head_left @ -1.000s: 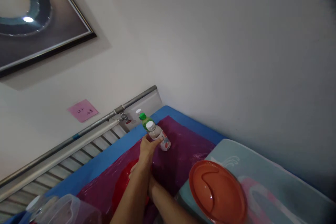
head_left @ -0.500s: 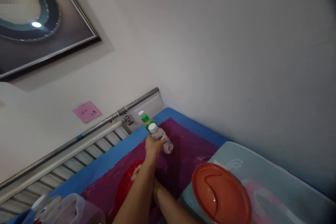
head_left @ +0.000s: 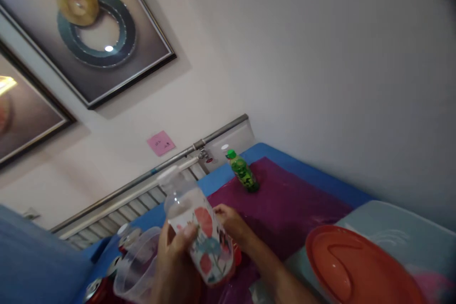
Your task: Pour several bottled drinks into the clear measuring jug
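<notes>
Bottle (head_left: 204,229) tilted in left hand (head_left: 172,250), thumb across front.

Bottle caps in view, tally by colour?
White: 3 (cap of the held bottle; far cap behind the green bottle; left cap near the clear tub)
Green: 1 (green bottle's cap)
Total: 4

The bottle label (head_left: 205,240) is white with red patterns.
</notes>
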`<state>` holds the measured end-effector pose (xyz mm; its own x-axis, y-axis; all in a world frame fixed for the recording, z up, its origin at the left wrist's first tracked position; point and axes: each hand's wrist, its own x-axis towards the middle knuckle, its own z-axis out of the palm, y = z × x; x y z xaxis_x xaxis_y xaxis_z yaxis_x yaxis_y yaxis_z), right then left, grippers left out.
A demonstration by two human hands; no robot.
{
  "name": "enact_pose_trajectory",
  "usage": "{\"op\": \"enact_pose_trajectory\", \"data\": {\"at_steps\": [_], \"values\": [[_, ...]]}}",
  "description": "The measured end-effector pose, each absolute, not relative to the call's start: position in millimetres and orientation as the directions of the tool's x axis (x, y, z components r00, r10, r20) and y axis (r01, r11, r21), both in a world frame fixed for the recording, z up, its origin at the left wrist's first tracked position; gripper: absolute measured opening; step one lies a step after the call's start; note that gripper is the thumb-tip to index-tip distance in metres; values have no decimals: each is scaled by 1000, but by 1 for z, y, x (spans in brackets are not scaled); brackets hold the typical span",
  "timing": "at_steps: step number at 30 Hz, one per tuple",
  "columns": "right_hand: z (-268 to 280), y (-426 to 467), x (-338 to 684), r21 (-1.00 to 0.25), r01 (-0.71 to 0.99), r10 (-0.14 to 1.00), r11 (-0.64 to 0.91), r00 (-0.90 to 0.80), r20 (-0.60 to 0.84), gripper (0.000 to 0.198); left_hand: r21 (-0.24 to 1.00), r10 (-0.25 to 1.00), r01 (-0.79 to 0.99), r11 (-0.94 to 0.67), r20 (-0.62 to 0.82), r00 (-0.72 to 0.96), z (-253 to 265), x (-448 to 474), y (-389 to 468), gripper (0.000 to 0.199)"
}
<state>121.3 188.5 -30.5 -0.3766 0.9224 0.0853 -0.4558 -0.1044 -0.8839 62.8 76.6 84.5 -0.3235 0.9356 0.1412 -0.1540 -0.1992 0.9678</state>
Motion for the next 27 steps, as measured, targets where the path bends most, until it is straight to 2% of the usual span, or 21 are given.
{"op": "enact_pose_trajectory", "data": {"at_steps": [3, 6, 8, 10, 12, 17, 22, 25, 27], "values": [[-12, 176, 129, -857, -499, 895, -130, -430, 115, 25, 986, 922, -112, -121, 70, -380, 60, 38, 39, 73], [10, 154, 140, -777, -622, 793, -95, -520, 319, 35, 996, 921, -72, -59, 26, -388, 40, 20, 14, 74], [21, 139, 143, -760, -638, 693, -122, -603, 395, 40, 999, 938, -47, -14, -3, -346, 31, 11, 5, 71], [27, 129, 143, -759, -625, 617, -183, -674, 406, 45, 1000, 949, 5, 17, -15, -314, 23, 5, 0, 69], [28, 124, 139, -770, -597, 592, -224, -711, 379, 42, 998, 957, 57, 31, -13, -288, 15, 0, -2, 70], [22, 129, 131, -795, -580, 673, -180, -662, 331, 26, 991, 971, 122, 55, -25, -239, 3, -12, -9, 71], [17, 142, 132, -722, -678, 803, -136, -502, 320, 30, 946, 908, 306, 106, 33, -419, 42, -43, -38, 74], [15, 144, 131, -719, -679, 820, -148, -491, 294, 33, 853, 865, 479, 207, 69, -497, 87, -66, -54, 73], [15, 143, 131, -728, -668, 817, -153, -500, 287, 35, 739, 839, 605, 297, 101, -535, 112, -75, -58, 68]]}}
